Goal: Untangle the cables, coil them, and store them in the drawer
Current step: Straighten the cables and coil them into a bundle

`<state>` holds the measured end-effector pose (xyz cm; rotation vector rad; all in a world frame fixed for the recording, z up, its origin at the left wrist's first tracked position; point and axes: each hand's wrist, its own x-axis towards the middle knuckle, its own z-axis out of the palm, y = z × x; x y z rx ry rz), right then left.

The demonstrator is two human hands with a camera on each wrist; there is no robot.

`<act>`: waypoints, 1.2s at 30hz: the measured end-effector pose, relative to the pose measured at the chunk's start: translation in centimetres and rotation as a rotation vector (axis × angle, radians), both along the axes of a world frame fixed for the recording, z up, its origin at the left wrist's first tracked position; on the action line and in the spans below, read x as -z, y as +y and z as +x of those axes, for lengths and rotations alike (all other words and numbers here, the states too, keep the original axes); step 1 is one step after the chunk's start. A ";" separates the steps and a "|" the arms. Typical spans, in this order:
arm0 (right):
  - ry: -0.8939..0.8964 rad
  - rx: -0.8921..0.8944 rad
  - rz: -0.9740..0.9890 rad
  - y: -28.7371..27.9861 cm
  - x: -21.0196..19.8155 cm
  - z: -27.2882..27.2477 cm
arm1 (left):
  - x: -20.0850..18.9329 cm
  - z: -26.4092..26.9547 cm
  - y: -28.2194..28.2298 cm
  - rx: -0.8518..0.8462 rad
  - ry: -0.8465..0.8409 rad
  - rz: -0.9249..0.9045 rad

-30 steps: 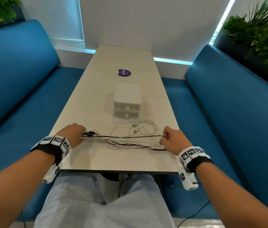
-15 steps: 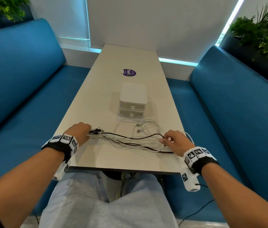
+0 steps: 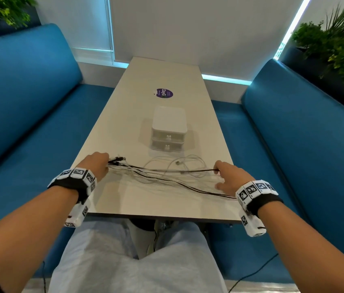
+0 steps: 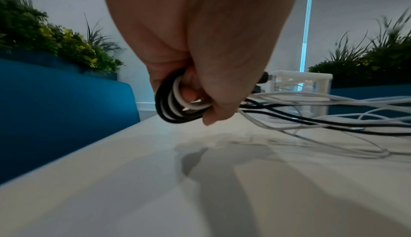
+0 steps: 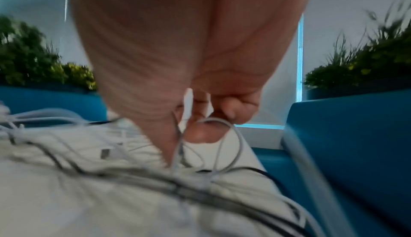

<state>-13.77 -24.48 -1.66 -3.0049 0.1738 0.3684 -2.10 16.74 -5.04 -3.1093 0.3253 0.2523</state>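
Note:
Several black and white cables (image 3: 166,176) lie tangled across the near end of the table (image 3: 124,199). At the left, my left hand (image 3: 105,162) grips one end of the bundle. The left wrist view shows its fingers (image 4: 222,100) curled round tight black and white loops (image 4: 173,105). Over at the right, my right hand (image 3: 219,171) pinches a cable stretched towards the left hand. The right wrist view is blurred, but a white plug (image 5: 188,103) sits between the fingers of the right hand (image 5: 195,115). Behind the cables stands a white two-drawer box (image 3: 169,127), both drawers closed.
A purple sticker (image 3: 163,93) lies on the table beyond the drawer box. Blue benches (image 3: 29,115) flank the table on both sides, and plants (image 3: 340,45) stand behind them. A white loop of cable (image 3: 188,163) rests just in front of the box.
My right hand has shifted a little right and drawn the black cable from a slack arc into a straight line. The left hand keeps its grip in the same place.

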 end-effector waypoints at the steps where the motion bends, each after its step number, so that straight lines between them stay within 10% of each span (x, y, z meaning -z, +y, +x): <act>1: 0.004 0.029 -0.040 -0.8 0.2 -0.2 | -0.3 0.3 0.7 -0.026 -0.013 -0.007; 11: -0.012 0.095 -0.518 -1.1 0.8 -1.2 | -0.8 0.4 -0.2 -0.041 -0.054 -0.079; 25: 0.058 -0.029 0.369 4.6 0.5 3.1 | 0.7 -0.8 0.0 -0.010 0.000 -0.076; 36: 0.146 -0.075 -0.326 1.2 1.9 1.7 | 1.0 -1.0 1.3 -0.047 -0.007 -0.074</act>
